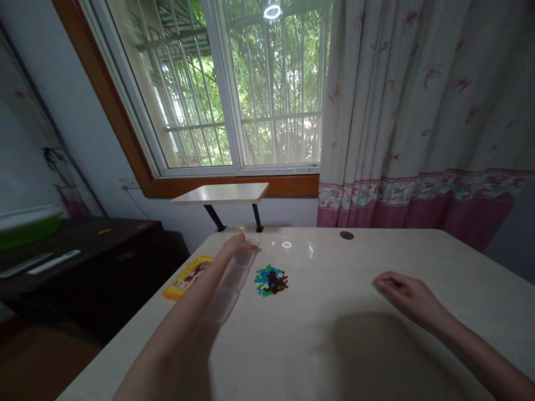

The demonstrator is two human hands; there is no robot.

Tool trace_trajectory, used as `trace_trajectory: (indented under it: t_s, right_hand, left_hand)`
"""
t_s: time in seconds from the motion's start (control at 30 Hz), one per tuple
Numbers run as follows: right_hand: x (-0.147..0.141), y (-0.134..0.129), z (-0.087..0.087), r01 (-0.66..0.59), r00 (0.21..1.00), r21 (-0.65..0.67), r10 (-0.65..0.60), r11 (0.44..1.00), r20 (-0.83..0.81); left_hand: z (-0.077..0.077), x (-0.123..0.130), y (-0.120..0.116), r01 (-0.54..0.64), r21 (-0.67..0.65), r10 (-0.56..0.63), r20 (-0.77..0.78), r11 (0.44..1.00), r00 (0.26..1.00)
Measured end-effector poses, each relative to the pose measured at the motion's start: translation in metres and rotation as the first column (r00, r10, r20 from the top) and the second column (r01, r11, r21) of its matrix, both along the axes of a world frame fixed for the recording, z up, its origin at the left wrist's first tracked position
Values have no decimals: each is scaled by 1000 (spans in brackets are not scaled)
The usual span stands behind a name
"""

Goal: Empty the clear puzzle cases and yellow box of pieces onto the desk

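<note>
My left hand (237,244) reaches to the far left part of the white table, its fingers closed on the far end of a clear plastic compartment tray (229,287). My forearm covers part of the tray's left side. Just right of the tray lies a loose pile of small pieces (271,280) in blue, green and dark brown; their exact kind is too small to tell. Over the right side of the table, my right hand (401,288) is curled closed, well apart from the pile. Nothing shows between its fingers.
A yellow-orange box (188,277) with a printed picture lies left of the tray, partly behind my forearm. A small raised shelf (221,193) on black legs stands at the table's back left. A dark desk (125,245) is further left. Behind are a barred window and a curtain (418,111).
</note>
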State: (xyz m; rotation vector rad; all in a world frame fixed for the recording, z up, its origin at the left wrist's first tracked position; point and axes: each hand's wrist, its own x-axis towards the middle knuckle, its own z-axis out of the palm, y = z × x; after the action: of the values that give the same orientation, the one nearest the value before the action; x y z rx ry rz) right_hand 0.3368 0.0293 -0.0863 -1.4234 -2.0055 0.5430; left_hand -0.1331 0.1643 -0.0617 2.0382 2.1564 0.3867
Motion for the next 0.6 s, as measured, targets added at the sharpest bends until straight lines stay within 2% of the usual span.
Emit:
trace_trajectory:
  t_s: [0.1,0.13,0.2,0.23,0.3,0.33,0.4,0.5,0.53,0.6]
  right_hand:
    - [16,8,-2,49,996,58,-53,997,71]
    - [19,12,-3,58,994,82,-65,995,85]
    - [24,17,-6,70,991,118,-83,990,107]
    - [25,20,-9,72,989,127,-87,989,119]
    - [28,22,-13,75,986,130,-94,989,141]
    - [29,22,-16,76,984,128,-95,989,150]
    - [29,21,-19,76,983,125,-96,989,159]
    - [27,18,-19,69,985,126,-88,990,149]
    - [26,17,-19,64,986,122,-82,990,143]
    - [23,15,-18,54,989,108,-68,993,131]
  left_hand:
    - [0,2,6,-32,-44,30,-38,999,999]
    - [1,2,6,-17,-22,16,-45,1000,999]
    - [4,3,2,82,105,-77,-50,991,996]
    - [5,3,-1,182,240,-174,-56,954,983]
    - [7,3,-7,321,453,-321,-79,832,944]
    - [7,3,-10,349,522,-358,-88,778,930]
    - [6,3,-14,365,579,-386,-93,729,918]
    - [6,6,-13,357,565,-381,-79,744,921]
    - [6,7,-12,332,539,-354,-67,774,933]
    - [7,9,-7,225,430,-234,-33,874,972]
